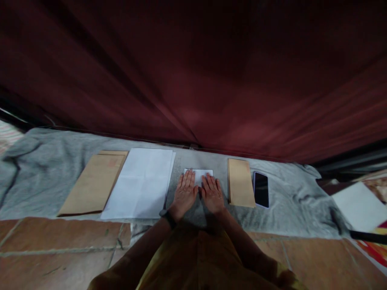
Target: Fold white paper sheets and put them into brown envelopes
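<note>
A small piece of white paper (pixel 198 175), perhaps folded, lies on the grey cloth in front of me. My left hand (pixel 185 192) rests flat over its left side, fingers stretched out. Over the right side lies my right hand (pixel 212 193), also flat, with the fingers slightly spread. The two thumbs nearly meet at the paper's near edge. Both palms hide much of the sheet. Left of my hands is a stack of large white paper sheets (pixel 139 183) with faint crease lines. To the right sits a stack of small brown envelopes (pixel 241 183).
Large brown envelopes (pixel 93 183) lie at the far left on the grey cloth (pixel 290 197). A phone (pixel 261 189) is beside the small envelopes. Behind the cloth hangs a dark red curtain (pixel 193 80). Terracotta tiles (pixel 60 241) run along the near side. A white sheet (pixel 359 206) lies far right.
</note>
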### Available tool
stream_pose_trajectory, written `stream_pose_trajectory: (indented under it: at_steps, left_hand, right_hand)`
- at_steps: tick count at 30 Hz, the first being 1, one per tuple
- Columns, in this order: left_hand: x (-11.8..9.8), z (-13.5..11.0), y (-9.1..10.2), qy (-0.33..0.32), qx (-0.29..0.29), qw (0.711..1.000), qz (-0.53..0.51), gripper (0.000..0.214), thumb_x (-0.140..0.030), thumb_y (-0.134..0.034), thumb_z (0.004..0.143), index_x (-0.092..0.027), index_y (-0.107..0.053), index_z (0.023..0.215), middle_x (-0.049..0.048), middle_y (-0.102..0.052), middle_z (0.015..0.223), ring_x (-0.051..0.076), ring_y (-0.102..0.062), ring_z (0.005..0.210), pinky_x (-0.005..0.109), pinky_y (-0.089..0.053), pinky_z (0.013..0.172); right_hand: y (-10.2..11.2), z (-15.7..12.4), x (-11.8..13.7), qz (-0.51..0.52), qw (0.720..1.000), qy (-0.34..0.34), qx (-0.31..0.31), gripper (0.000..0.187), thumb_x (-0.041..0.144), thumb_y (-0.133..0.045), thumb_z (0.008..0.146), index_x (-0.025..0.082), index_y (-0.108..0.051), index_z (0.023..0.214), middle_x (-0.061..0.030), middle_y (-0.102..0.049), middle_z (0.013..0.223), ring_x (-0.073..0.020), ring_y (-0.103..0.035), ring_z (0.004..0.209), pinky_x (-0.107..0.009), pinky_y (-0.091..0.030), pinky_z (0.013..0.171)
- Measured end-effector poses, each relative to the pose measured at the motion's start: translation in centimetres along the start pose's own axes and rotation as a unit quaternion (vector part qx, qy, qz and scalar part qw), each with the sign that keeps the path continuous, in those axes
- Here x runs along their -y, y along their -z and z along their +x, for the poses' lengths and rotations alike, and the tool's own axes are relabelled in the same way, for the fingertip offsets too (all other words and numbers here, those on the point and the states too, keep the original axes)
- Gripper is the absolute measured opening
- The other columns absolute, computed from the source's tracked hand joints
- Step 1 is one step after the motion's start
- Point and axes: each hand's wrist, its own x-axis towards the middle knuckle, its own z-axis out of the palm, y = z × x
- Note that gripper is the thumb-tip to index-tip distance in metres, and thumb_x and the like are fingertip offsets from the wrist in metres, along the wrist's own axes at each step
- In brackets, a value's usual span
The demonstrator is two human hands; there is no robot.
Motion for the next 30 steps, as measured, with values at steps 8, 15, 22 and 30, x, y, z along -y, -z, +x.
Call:
stream_pose_trajectory:
  at_steps: [8, 15, 22, 30]
  left_hand:
    - [0.7, 0.9, -1.4, 0.029, -0.002, 1.0, 0.01, 0.062, -0.035, -0.035, 0.102, -0.004, -0.032, 0.155, 0.0208, -0.03, 0.164, 0.031, -0.024, 0.155, 0.052, -0.025, 0.125]
    - [0.9, 0.4, -1.9, 0.06, -0.039, 0.997, 0.002, 0.07, -0.048, -0.035, 0.102, -0.004, -0.03, 0.156, 0.0216, -0.035, 0.162, 0.032, -0.028, 0.153, 0.052, -0.03, 0.123]
    - [0.8, 0.4, -2.2, 0.059, -0.06, 0.996, -0.01, 0.074, -0.052, -0.035, 0.102, -0.006, -0.023, 0.159, 0.0218, -0.033, 0.162, 0.033, -0.029, 0.153, 0.055, -0.029, 0.122]
    - [0.7, 0.3, -1.8, 0.057, -0.041, 0.997, 0.013, 0.068, -0.042, -0.035, 0.103, -0.004, -0.027, 0.158, 0.0215, -0.032, 0.163, 0.031, -0.027, 0.153, 0.052, -0.029, 0.123]
  right_hand:
    - [-0.2, -0.3, -0.1, -0.006, 1.0, -0.007, -0.022, 0.053, 0.039, -0.04, 0.106, 0.022, -0.039, 0.156, -0.0132, -0.032, 0.165, -0.0287, -0.031, 0.151, -0.053, -0.025, 0.121]
    - [-0.9, -1.0, -0.4, -0.007, 0.997, -0.039, -0.065, 0.058, 0.038, -0.034, 0.107, 0.013, -0.032, 0.159, -0.0186, -0.033, 0.163, -0.0304, -0.032, 0.15, -0.052, -0.03, 0.119]
    - [-0.2, -1.0, -0.3, -0.012, 0.996, -0.074, -0.049, 0.058, 0.03, -0.03, 0.107, 0.005, -0.029, 0.159, -0.0202, -0.033, 0.163, -0.0298, -0.032, 0.15, -0.05, -0.028, 0.121]
    - [0.2, 0.5, 1.4, 0.037, 0.999, 0.019, -0.016, 0.052, 0.033, -0.03, 0.108, 0.015, -0.04, 0.155, -0.0126, -0.033, 0.164, -0.0268, -0.029, 0.152, -0.05, -0.028, 0.121]
